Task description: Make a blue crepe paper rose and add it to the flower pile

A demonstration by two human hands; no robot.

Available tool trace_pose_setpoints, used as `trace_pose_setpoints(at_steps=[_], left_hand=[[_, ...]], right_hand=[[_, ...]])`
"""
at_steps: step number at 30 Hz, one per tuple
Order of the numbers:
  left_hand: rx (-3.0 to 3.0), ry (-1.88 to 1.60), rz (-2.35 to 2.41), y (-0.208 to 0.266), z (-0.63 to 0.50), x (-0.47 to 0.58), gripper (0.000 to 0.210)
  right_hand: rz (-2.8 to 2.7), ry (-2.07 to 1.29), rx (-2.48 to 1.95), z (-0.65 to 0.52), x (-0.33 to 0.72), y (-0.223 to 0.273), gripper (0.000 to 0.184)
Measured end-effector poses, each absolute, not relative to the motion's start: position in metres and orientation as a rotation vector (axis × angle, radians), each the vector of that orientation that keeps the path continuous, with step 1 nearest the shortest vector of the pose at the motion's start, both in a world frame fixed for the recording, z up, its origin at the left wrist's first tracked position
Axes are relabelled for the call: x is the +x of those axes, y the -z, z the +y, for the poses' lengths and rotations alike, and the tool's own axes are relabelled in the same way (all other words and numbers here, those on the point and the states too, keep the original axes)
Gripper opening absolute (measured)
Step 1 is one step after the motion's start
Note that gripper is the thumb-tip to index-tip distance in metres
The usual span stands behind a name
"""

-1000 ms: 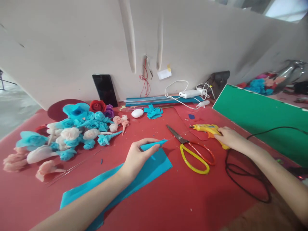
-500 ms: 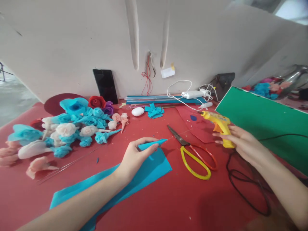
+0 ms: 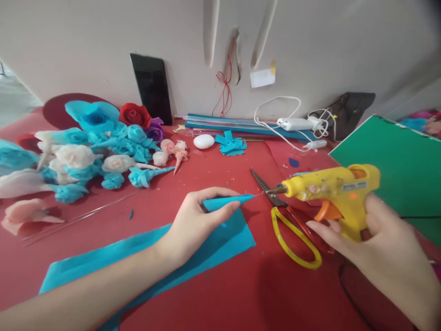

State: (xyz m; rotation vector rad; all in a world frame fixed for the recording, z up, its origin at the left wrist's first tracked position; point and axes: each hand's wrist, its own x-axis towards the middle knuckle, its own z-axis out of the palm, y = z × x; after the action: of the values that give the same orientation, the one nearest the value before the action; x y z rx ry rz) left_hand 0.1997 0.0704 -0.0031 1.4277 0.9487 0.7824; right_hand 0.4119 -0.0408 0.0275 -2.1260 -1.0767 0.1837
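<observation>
Between thumb and fingers, my left hand (image 3: 200, 220) pinches a rolled piece of blue crepe paper (image 3: 223, 201) that narrows to a point on the right. A thin wire or thread seems to run out from that tip. Beneath the hand lies a flat blue paper sheet (image 3: 237, 234) on the red table. My right hand (image 3: 382, 248) grips a yellow hot glue gun (image 3: 320, 184) by its handle, with its nozzle pointing left, close to the tip of the roll. The fingers are near the orange trigger. Scissors (image 3: 280, 230) with yellow and red handles lie under the nozzle, partly covered by the gun.
Several blue, white and pink paper flowers (image 3: 117, 163) are heaped at the left. A phone (image 3: 151, 87) leans on the wall. Blue scraps (image 3: 230, 143), a white oval object (image 3: 204, 141) and a white charger with cable (image 3: 296, 123) lie behind. A green board (image 3: 389, 165) stands right.
My right hand has brought the glue gun left and nearer, its nozzle now close to the paper tip. My left hand keeps its pinch. The view has shifted slightly.
</observation>
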Motion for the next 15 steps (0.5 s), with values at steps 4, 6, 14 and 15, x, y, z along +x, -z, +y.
trace_pose_setpoints(at_steps=[4,6,14,15], left_hand=[[1.439,-0.794,0.928,0.004,0.070,0.201,0.010],[1.462,-0.816,0.906,0.004,0.071,0.202,0.007],[1.525,-0.868,0.867,0.006,0.069,0.202,0.003],[1.526,-0.872,0.858,0.005,0.069,0.202,0.004]], right_hand=[[-1.132,-0.010,-2.181,-0.042,0.413,-0.015,0.049],[-1.158,0.039,-2.192,-0.043,0.411,-0.014,0.045],[-1.250,0.157,-2.215,-0.043,0.399,-0.011,0.035],[-1.262,0.159,-2.206,-0.043,0.400,-0.010,0.035]])
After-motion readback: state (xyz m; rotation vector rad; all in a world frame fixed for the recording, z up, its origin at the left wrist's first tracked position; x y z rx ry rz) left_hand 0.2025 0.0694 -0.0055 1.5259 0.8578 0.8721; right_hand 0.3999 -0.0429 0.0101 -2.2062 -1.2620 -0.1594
